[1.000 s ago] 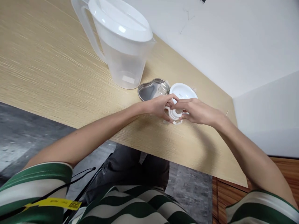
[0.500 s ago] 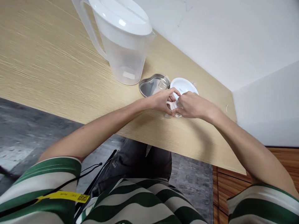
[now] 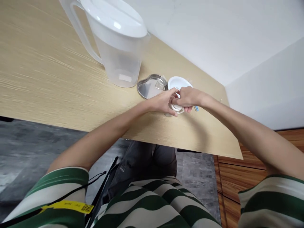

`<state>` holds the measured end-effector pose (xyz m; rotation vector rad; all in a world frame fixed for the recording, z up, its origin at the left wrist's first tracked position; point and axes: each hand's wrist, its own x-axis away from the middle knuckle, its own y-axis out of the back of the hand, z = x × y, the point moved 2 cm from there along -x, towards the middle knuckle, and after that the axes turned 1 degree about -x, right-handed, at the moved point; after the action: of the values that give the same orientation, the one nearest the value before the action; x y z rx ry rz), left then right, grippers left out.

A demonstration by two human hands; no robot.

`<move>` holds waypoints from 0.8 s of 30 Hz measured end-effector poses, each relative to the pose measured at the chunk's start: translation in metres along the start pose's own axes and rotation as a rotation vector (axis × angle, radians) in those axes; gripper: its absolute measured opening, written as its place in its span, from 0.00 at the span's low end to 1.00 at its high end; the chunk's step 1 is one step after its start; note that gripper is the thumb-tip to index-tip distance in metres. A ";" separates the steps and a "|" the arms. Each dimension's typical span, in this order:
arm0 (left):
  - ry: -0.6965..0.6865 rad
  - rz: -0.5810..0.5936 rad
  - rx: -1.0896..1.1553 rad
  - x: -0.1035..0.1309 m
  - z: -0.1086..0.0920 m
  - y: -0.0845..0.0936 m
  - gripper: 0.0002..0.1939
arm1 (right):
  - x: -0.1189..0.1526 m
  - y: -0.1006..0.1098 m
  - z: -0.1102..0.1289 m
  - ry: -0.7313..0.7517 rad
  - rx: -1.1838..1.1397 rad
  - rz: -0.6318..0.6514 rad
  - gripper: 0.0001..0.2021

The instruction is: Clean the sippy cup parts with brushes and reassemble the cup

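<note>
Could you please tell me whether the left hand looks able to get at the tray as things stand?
Probably yes: the tray lies close beside the left hand and nothing seems to block the way, though that hand is curled around the white piece.

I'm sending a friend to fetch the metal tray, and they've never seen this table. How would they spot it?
Find the big lidded jug on the wooden table. In the picture, between its base and the white dish lies a shallow, curved tray. Its shiny silver metal sets it apart from those pale neighbours.
</note>
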<state>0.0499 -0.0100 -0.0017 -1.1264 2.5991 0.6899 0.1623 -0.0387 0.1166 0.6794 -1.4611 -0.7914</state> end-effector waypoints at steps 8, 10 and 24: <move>0.035 -0.074 0.107 0.001 0.005 -0.008 0.41 | 0.008 -0.006 0.001 -0.005 0.009 -0.094 0.20; 0.046 -0.066 0.102 0.002 0.003 -0.006 0.40 | 0.016 -0.002 -0.003 0.034 0.091 -0.151 0.24; 0.026 -0.065 0.062 0.001 0.006 -0.006 0.31 | 0.015 0.004 -0.026 0.614 0.291 -0.173 0.15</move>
<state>0.0541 -0.0113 -0.0096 -1.2036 2.5736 0.5799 0.1877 -0.0500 0.1281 1.1656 -0.9646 -0.4372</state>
